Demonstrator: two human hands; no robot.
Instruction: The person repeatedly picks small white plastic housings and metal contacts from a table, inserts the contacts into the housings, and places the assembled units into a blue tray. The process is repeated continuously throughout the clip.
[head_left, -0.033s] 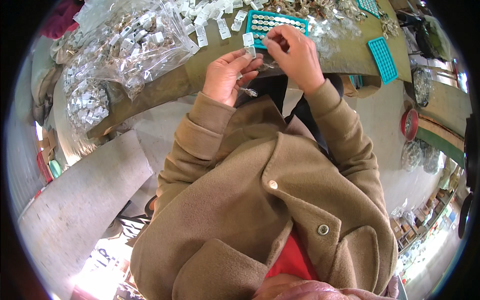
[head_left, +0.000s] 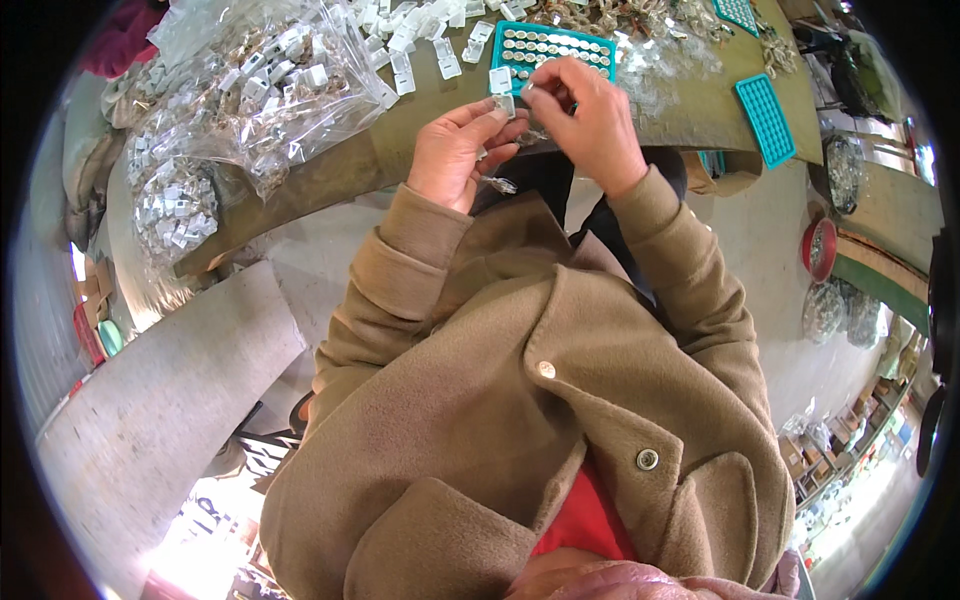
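In my left hand [head_left: 455, 150], a small clear plastic box [head_left: 503, 103] with its hinged lid folded open is pinched between thumb and fingers. Something silvery, maybe a wire or chain, hangs below those fingers. Just to the right, the thumb and forefinger of my right hand [head_left: 592, 120] close on a small pale piece too tiny to name. Behind my hands lies a teal tray [head_left: 497, 50] holding rows of round silvery discs [head_left: 540, 45]. My right fingers cover part of its front edge.
Many loose clear boxes [head_left: 445, 58] lie left of the tray, beside a big plastic bag [head_left: 270, 95] full of more. Small wrapped bits heap behind the tray. A second teal tray [head_left: 765, 120] lies at the table's right edge. A red bowl [head_left: 818, 250] stands farther right.
My right hand has drawn back slightly from the tray, toward the open box. My left hand has shifted a little to the right with the box.
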